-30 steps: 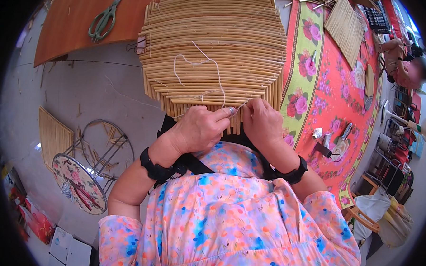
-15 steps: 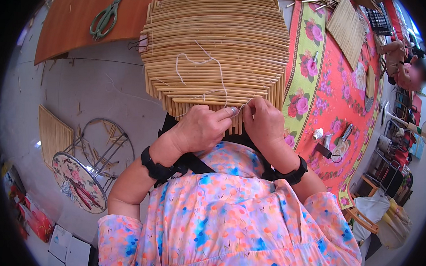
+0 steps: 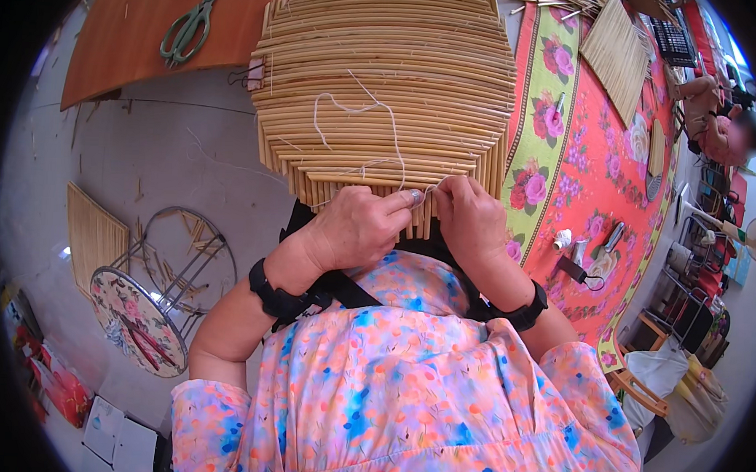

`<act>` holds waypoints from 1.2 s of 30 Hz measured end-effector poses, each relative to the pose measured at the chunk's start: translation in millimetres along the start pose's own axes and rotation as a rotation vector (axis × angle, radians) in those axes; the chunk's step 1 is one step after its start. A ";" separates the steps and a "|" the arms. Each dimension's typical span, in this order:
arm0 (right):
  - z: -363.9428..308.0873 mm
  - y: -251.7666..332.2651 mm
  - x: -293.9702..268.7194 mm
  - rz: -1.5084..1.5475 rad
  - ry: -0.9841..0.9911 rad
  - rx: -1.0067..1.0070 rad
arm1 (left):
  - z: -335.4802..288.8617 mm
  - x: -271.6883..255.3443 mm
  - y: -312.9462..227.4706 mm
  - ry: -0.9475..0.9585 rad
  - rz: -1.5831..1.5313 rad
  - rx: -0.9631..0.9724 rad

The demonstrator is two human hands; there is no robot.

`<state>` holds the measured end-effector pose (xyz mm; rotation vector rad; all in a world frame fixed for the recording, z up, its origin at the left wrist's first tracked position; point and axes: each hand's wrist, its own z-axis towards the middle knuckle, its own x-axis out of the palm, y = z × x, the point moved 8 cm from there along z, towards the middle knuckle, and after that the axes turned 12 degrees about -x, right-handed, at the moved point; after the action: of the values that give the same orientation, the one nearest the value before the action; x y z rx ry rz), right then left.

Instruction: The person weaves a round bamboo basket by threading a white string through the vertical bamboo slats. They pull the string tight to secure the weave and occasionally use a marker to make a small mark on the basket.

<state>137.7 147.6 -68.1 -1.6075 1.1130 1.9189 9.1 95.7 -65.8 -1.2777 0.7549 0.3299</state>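
A panel of straw-coloured reed stalks (image 3: 384, 93), laid side by side in rows with angled corners, lies in front of me, its near edge at my hands. White thread (image 3: 396, 144) runs loosely over it in a curve down to my fingers. My left hand (image 3: 353, 225) is closed at the near edge, thumb pressing the short stalk ends with the thread beside it. Just to the right, my right hand (image 3: 473, 222) pinches the thread close to the panel's edge. A small loop of thread shows between both hands. Fingertips of the right hand are partly hidden.
Green-handled scissors (image 3: 187, 35) lie on the brown table (image 3: 120, 52) at left. On the flowered cloth (image 3: 557, 185) at right are a thread spool (image 3: 562, 239) and small tools. A round flowered stool (image 3: 138, 318) stands lower left. Another person (image 3: 720, 137) sits far right.
My right fingers have shifted very slightly at the panel's edge, and the thread between my hands now bends in a small loop. My left hand stays in place.
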 end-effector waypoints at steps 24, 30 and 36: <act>4.5 2.1 -9.6 -0.030 -0.052 0.020 | -28.2 -30.1 26.3 -0.211 -0.063 -0.193; 4.5 0.4 -4.1 -0.009 0.016 0.054 | -45.9 -44.2 52.6 -0.385 -0.149 -0.585; 7.1 3.3 -5.4 -0.076 -0.001 0.018 | -54.2 -56.0 61.5 -0.506 -0.066 -0.712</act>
<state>132.2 152.2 -61.8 -1.6159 1.0505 1.8563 -86.5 72.2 -78.8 -1.7753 0.1474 0.8825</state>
